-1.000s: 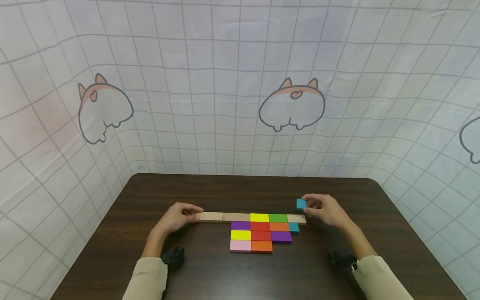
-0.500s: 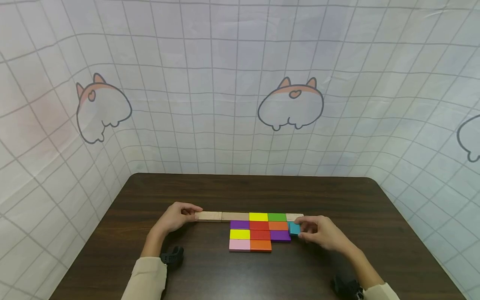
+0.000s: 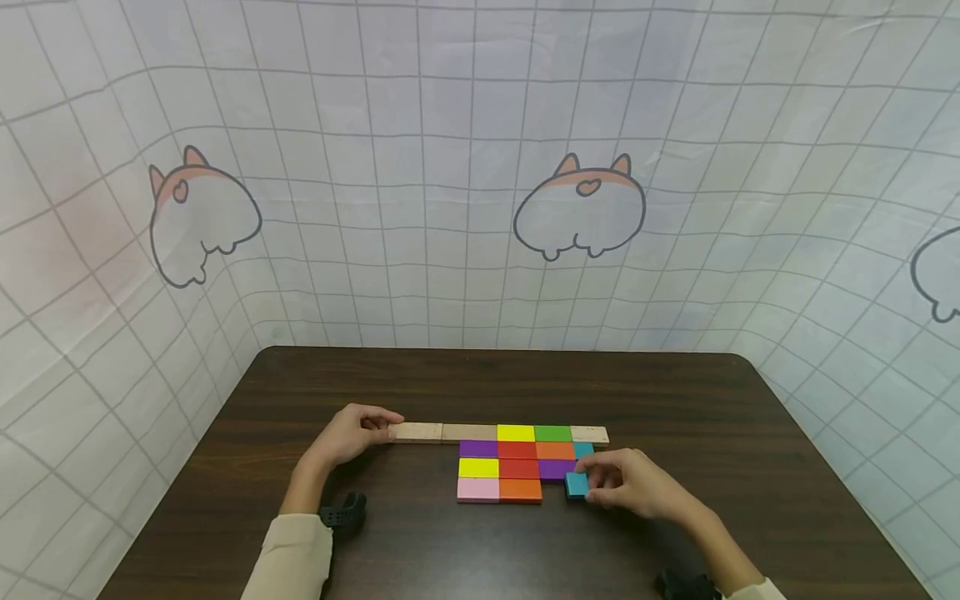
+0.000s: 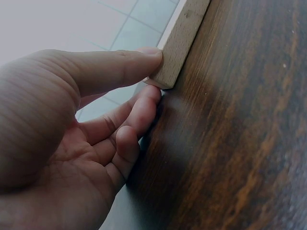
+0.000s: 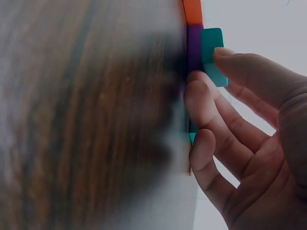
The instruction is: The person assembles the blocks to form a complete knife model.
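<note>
In the head view, my left hand pinches the left end of a plain wooden block in the back row. Thumb and index finger also meet that block's end in the left wrist view. My right hand pinches a small blue square block between thumb and fingers. This blue block sits in front of the right-hand purple block, right of the front orange block. In the right wrist view, the held blue block stands higher than the purple block beside it.
Flat coloured blocks lie in joined rows on the dark wooden table, including a pink block, red, yellow and green ones. Another blue block ends the second row. A white grid-patterned cloth hangs behind the table.
My right hand has brought the blue block from behind the back row's right end, past the row ends, toward me and left to the front. The left hand stays in place.
</note>
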Demonstrator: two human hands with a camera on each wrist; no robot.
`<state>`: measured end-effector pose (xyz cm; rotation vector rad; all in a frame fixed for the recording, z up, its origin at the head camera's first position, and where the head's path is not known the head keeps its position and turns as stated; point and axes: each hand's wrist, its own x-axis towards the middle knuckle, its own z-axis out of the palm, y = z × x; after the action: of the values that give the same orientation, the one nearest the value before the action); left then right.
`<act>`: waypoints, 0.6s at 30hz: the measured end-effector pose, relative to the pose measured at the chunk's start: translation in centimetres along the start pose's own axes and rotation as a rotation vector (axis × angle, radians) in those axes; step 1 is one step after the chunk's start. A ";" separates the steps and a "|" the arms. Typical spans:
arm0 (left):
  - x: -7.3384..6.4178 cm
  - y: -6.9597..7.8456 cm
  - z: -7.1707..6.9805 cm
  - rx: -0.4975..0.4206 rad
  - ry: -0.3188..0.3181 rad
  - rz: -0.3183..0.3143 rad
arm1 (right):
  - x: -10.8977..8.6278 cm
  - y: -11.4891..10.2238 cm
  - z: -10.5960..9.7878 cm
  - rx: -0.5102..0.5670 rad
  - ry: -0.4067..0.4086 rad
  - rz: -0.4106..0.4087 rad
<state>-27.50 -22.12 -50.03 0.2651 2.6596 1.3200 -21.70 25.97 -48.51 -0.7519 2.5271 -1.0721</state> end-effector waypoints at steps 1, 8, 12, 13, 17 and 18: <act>0.0 0.0 0.0 -0.001 0.000 0.000 | 0.0 -0.1 0.0 -0.002 -0.003 -0.002; 0.0 -0.1 0.0 0.000 -0.001 -0.006 | 0.3 -0.7 0.4 -0.004 -0.034 -0.005; 0.0 0.0 0.0 -0.001 -0.002 -0.006 | 0.5 -1.0 0.6 -0.010 -0.044 0.001; 0.0 -0.1 0.0 0.000 -0.003 -0.006 | 0.5 -1.1 0.6 -0.016 -0.045 0.002; 0.1 -0.1 0.0 0.005 -0.001 -0.003 | 0.7 -1.3 0.8 -0.040 -0.042 0.004; 0.1 -0.1 0.0 0.006 -0.001 -0.003 | 0.7 -1.3 0.8 -0.042 -0.042 0.004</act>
<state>-27.58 -22.17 -50.14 0.2628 2.6630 1.3111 -21.46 24.33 -48.15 -0.7715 2.5219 -0.9948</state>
